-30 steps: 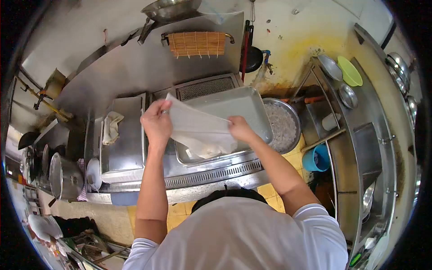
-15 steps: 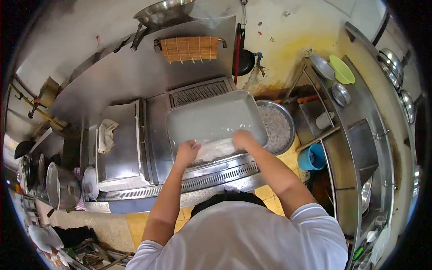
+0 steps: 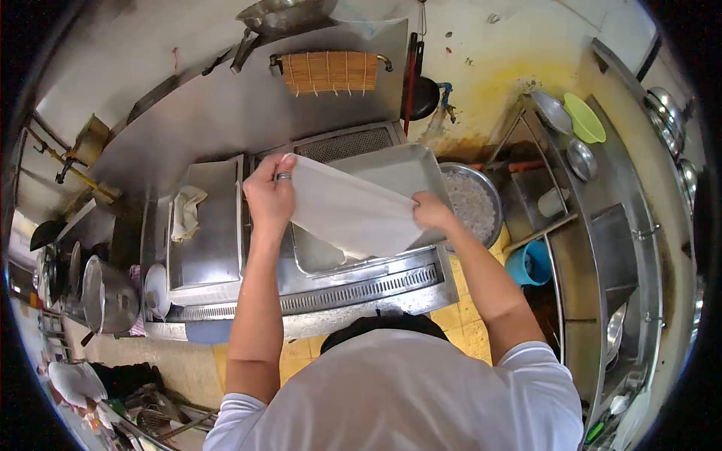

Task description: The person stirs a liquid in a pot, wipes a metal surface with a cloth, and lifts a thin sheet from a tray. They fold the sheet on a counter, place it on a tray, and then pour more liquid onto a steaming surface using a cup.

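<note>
A thin white cloth (image 3: 350, 207) is stretched between my two hands, slanting down from left to right. My left hand (image 3: 271, 194), with a ring on one finger, pinches its upper left corner and is raised above the tray's left side. At the right end of the cloth, my right hand (image 3: 434, 212) has its fingers closed on the edge, lower and near the tray's right side. Beneath lies a large shallow metal tray (image 3: 410, 169), partly hidden by the cloth. The cloth's lower edge hangs toward the near rim.
A metal bowl (image 3: 499, 218) of pale, lumpy contents stands right of the tray. To the left is a steel cover (image 3: 207, 259) with a folded cloth (image 3: 186, 213) on it. A blue bucket (image 3: 528, 263) and shelving (image 3: 613, 233) are at the right. Another person (image 3: 79, 382) is far lower left.
The white cloth, earlier bunched low at the tray's near edge, is now lifted and spread. My left hand has risen up and leftward; my right hand has shifted slightly right.
</note>
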`<action>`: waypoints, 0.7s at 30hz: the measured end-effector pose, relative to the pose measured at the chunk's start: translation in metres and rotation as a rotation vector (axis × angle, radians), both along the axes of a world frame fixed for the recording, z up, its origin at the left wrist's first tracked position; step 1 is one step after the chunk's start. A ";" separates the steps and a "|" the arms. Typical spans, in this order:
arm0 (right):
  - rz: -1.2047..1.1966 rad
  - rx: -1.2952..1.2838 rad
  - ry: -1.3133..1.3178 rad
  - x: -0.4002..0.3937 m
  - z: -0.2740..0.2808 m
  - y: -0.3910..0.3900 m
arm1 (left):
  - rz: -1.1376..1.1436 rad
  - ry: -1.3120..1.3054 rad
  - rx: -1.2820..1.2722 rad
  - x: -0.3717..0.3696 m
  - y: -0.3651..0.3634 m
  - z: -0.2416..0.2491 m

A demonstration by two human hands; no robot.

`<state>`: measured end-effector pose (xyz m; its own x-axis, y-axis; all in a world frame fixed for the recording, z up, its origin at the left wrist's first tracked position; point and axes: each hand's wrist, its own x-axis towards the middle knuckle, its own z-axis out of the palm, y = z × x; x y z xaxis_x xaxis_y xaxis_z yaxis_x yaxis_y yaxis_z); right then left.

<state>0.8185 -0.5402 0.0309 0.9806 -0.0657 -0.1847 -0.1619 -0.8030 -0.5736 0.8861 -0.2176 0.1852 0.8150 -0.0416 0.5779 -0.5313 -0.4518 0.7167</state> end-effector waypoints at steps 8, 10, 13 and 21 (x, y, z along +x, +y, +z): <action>0.091 0.557 -0.308 0.024 0.097 0.113 | -0.164 -0.018 0.135 -0.018 -0.040 -0.009; 0.116 0.386 -0.262 0.026 0.044 0.112 | -0.091 0.047 0.057 -0.012 -0.015 0.000; -0.047 0.048 -0.165 0.014 -0.053 0.029 | 0.193 0.066 0.037 0.012 0.045 -0.024; 0.204 -0.400 -0.175 -0.019 -0.095 0.025 | -0.137 0.465 0.986 -0.023 0.033 -0.223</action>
<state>0.7993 -0.5154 -0.0643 0.9949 0.0992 -0.0154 0.0935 -0.9714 -0.2182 0.8627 -0.1847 -0.0381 0.8976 -0.4238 -0.1211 -0.3928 -0.8938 0.2164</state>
